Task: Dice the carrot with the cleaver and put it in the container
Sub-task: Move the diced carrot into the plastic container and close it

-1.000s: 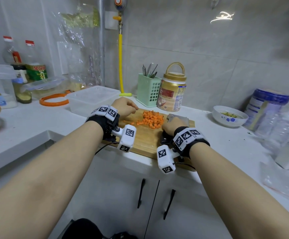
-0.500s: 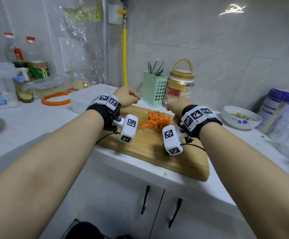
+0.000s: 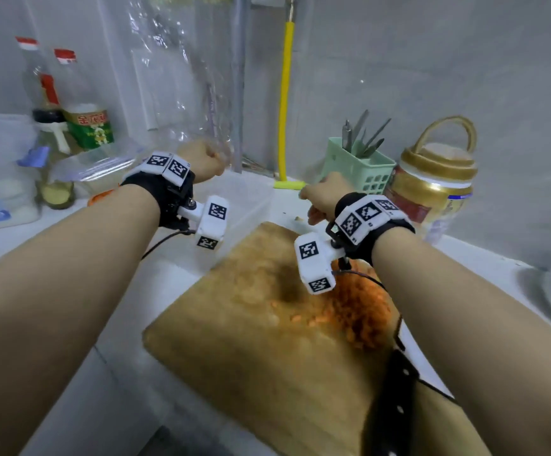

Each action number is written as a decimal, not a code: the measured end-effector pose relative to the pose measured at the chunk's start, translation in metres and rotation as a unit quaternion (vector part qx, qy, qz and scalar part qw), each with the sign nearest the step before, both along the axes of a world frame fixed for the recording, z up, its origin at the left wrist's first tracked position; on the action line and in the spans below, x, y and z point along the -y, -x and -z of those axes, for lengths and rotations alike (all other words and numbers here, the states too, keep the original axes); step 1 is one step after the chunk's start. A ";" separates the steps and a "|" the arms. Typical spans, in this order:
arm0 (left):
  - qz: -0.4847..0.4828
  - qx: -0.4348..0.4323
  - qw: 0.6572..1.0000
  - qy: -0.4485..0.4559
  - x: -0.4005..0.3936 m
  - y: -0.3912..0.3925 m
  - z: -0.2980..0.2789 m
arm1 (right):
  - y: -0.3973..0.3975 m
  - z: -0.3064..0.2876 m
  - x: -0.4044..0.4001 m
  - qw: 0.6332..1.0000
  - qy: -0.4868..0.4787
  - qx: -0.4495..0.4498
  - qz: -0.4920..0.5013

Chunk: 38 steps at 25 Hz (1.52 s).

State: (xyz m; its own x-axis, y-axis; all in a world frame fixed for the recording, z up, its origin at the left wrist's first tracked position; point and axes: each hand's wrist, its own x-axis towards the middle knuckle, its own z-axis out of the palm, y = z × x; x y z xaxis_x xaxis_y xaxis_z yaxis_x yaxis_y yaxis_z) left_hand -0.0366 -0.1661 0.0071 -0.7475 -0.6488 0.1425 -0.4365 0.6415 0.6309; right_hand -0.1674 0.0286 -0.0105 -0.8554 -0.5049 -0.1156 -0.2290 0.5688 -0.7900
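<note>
Lifting toward the container [image 3: 248, 199] at eleven o'clock, the cutting board [image 3: 251, 340] is tilted; diced carrot [image 3: 359, 311] is heaped under the right hand [image 3: 320, 200]; both fists are curled, grips unseen.

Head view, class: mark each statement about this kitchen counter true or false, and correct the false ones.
1. The diced carrot lies on the wooden cutting board. True.
2. The green basket is empty. False: utensils stand in it.
3. The cleaver has a red handle. False: its handle is black.
4. A yellow pipe runs up the wall. True.
</note>
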 end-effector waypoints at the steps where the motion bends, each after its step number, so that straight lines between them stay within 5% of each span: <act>1: -0.012 0.021 1.000 -0.008 0.012 -0.003 -0.004 | 0.004 -0.001 0.014 1.000 -0.002 0.010 -0.007; 11: -0.061 0.272 0.951 -0.134 0.063 -0.009 -0.018 | 0.012 -0.028 0.091 0.982 -0.145 0.090 -0.086; 15: -0.029 0.345 0.931 -0.118 0.057 -0.002 -0.017 | 0.006 -0.033 0.099 0.973 -0.196 0.085 -0.086; 24: -0.057 0.347 0.926 -0.136 0.056 0.006 0.004 | 0.006 -0.025 0.107 0.965 -0.237 0.105 -0.026; 38: 0.020 0.387 0.919 -0.076 0.064 0.024 0.012 | 0.008 -0.025 0.124 0.943 -0.324 0.037 -0.074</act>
